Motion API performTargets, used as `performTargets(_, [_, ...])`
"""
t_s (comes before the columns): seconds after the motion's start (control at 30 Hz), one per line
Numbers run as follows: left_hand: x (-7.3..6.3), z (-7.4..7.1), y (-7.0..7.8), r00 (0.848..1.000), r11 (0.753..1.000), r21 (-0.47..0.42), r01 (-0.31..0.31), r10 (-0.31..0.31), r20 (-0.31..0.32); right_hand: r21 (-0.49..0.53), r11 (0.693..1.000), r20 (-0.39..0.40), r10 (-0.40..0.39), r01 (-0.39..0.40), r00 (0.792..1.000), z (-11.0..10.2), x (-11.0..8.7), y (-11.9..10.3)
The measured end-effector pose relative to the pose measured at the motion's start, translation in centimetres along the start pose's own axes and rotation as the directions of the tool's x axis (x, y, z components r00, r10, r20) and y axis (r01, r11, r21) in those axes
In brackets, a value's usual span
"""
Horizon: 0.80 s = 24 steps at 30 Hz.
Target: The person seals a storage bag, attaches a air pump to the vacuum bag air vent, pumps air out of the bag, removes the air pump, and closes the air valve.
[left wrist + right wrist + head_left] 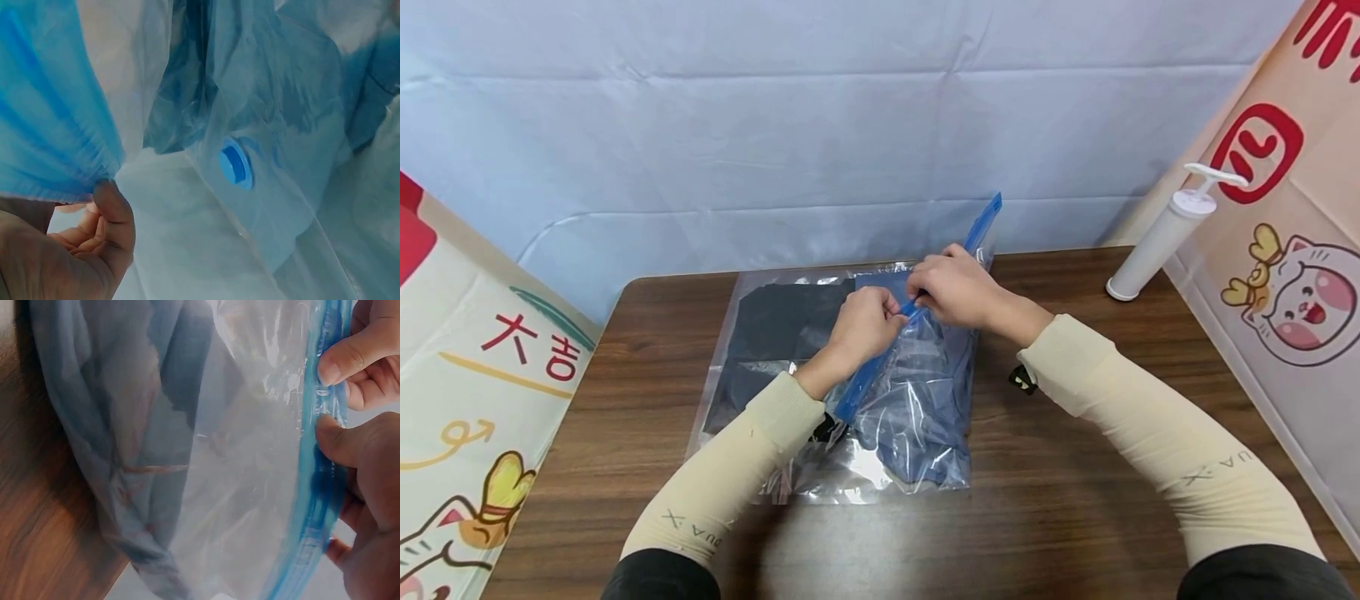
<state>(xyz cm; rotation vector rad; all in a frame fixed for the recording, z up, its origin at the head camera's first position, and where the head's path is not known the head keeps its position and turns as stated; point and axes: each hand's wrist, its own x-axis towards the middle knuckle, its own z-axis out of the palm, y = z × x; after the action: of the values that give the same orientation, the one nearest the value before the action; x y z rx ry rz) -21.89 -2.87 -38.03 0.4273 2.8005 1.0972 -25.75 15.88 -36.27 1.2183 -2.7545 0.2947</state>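
A clear plastic storage bag (917, 417) lies on the table, with dark folded cloth (790, 321) on its left and blue cloth (925, 375) on its right inside. Its blue zip strip (860, 392) runs diagonally up across the bag, the far end raised. My left hand (867, 321) pinches the strip near its middle. Just beyond it, my right hand (955, 287) grips the same strip between thumb and fingers. The right wrist view shows both thumbs pressed on the blue strip (319, 456), close together. A round blue valve (236, 164) shows on the film in the left wrist view.
A white hand pump (1161, 242) stands upright at the table's back right. The brown wooden table (1060, 500) ends at a pale cloth backdrop (775, 150), and printed panels flank it on the left (512, 400) and right (1285, 400).
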Motion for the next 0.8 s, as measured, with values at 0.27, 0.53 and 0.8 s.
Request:
performTargets(0.27, [0.51,0.23,-0.40,1.000,0.998,-0.052,-0.021,0.022,0.016,0.059,0.998,-0.017,0.021,-0.020,1.000,0.17,-0.16,0.45])
performTargets(0.53, [0.83,0.76,-0.22,0.996,0.997,0.010,-0.074,0.074,-0.039,0.041,0.999,-0.028,0.026,-0.025,0.999,0.29,-0.12,0.03])
performTargets(0.8, [0.84,0.93,-0.24,0.993,0.995,0.015,-0.094,0.095,-0.067,0.001,0.999,-0.041,0.032,-0.032,0.999,0.58,-0.26,-0.11])
